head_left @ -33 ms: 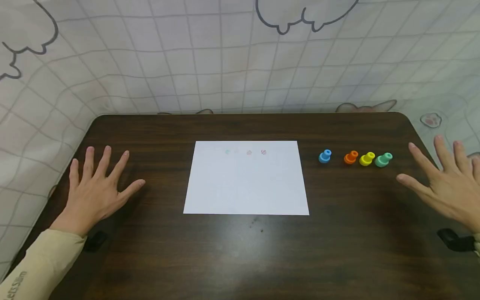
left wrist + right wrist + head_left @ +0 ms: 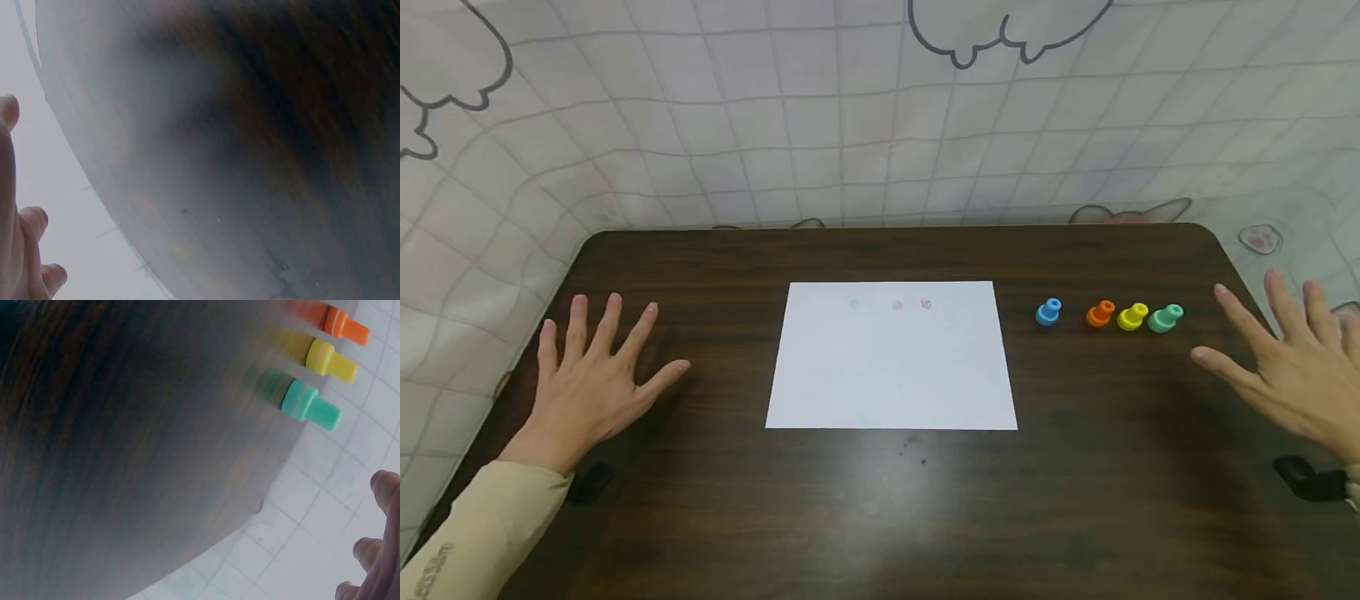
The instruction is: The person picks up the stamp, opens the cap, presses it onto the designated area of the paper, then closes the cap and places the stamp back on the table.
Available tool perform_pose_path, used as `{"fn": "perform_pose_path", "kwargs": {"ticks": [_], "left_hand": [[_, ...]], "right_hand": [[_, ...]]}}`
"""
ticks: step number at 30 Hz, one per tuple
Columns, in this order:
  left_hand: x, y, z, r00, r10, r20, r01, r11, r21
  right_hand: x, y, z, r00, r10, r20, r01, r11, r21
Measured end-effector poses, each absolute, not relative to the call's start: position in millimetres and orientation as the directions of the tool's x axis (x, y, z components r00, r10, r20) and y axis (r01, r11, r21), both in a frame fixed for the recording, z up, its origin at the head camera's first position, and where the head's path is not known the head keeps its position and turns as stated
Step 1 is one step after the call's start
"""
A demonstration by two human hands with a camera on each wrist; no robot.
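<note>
Marks [image 2: 926,305] on paper [image 2: 891,367] illegible, right hand [image 2: 1297,375] partly outside head view.

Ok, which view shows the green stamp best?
The right wrist view: the green stamp appears largest there, seen side-on. The head view shows it also whole, but smaller; the left wrist view doesn't show it.

The counter [image 2: 820,517] has the look of dark, streaky wood, smooth and glossy enough to throw back a hazy patch of light, while the paper [image 2: 891,367] is smooth and matt. The blue stamp [image 2: 1048,312], orange stamp [image 2: 1101,314], yellow stamp [image 2: 1132,317] and green stamp [image 2: 1166,318] look like smooth, faintly shiny plastic. The backdrop [image 2: 775,125] is matt, rippled cloth, the sleeve [image 2: 493,517] matt cloth too.
</note>
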State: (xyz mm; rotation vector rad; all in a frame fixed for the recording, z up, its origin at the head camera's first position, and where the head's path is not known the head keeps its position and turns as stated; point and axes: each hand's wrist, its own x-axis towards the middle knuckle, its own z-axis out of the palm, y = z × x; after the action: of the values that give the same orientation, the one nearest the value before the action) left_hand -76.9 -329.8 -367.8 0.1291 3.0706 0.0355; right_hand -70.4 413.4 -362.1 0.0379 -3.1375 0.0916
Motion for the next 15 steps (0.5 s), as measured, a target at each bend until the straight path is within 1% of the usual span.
{"fn": "perform_pose_path", "kwargs": {"ticks": [3, 9, 15], "left_hand": [[-83, -324, -371, -0.993, 0.104, -0.063, 0.102, 0.994, 0.033], [-81, -327, -367, -0.994, 0.103, -0.04, 0.101, 0.994, 0.05], [-86, -325, -355, -0.995, 0.098, -0.033, 0.096, 0.994, 0.056]], "right_hand": [[-64, 418, -361, -1.0, -0.021, -0.004, -0.021, 0.997, -0.072], [-66, 414, -350, -0.999, -0.028, -0.017, -0.027, 0.997, -0.074], [-68, 413, -335, -1.0, -0.024, 0.011, -0.024, 0.995, -0.092]]}}
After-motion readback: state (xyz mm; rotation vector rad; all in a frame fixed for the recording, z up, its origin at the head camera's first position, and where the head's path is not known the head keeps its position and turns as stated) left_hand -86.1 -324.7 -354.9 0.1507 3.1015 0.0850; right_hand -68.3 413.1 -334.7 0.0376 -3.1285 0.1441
